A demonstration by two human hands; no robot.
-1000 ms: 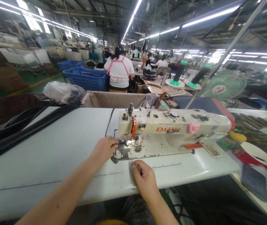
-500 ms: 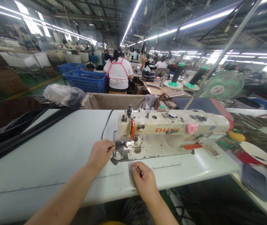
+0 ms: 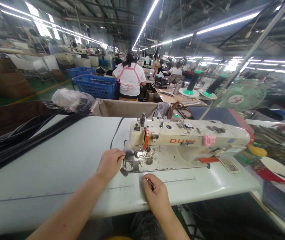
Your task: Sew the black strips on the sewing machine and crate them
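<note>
My right hand (image 3: 157, 196) rests curled on the white work surface (image 3: 57, 160), its grip closed on a small dark tool (image 3: 150, 183) I can barely make out. My left hand (image 3: 110, 163) hides whatever its closed grip pinches beside the cream industrial sewing machine (image 3: 189, 138). Farther back, a blue plastic crate's (image 3: 96, 87) contents stay unreadable.

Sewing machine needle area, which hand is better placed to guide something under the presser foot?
Left. The left hand already rests at the metal plate beside the presser foot. The right hand sits back near the table edge, pinching a small dark object.
</note>
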